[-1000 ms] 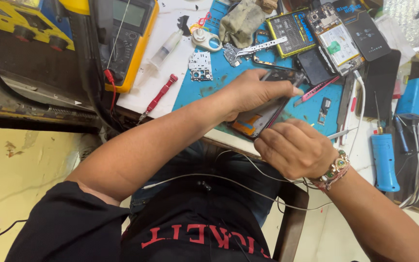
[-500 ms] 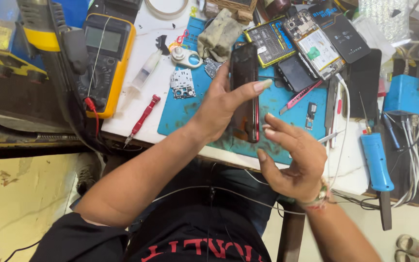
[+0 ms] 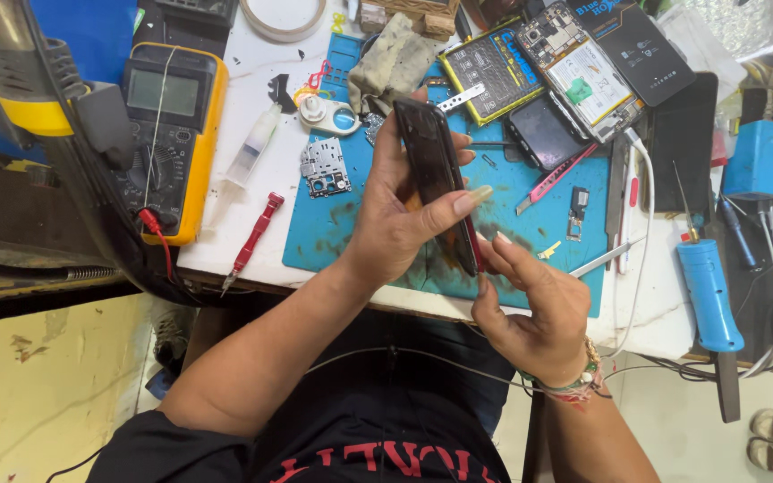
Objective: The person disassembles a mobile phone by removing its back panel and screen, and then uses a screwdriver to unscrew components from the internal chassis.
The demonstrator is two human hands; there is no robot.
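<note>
The left hand point(image 3: 400, 219) is raised off the bench, forearm running up from the lower left, fingers curled and thumb stretched across to pinch. The right hand point(image 3: 530, 304) sits just below and beside it, palm turned up, fingertips point(image 3: 494, 250) pressed in close to the left thumb. A beaded band circles the right wrist.

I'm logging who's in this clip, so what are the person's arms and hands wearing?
Both forearms are bare. The left hand wears nothing visible and has a long thumbnail. The right hand has a beaded bracelet with threads at the wrist. Short black sleeves cover the upper arms.
</note>
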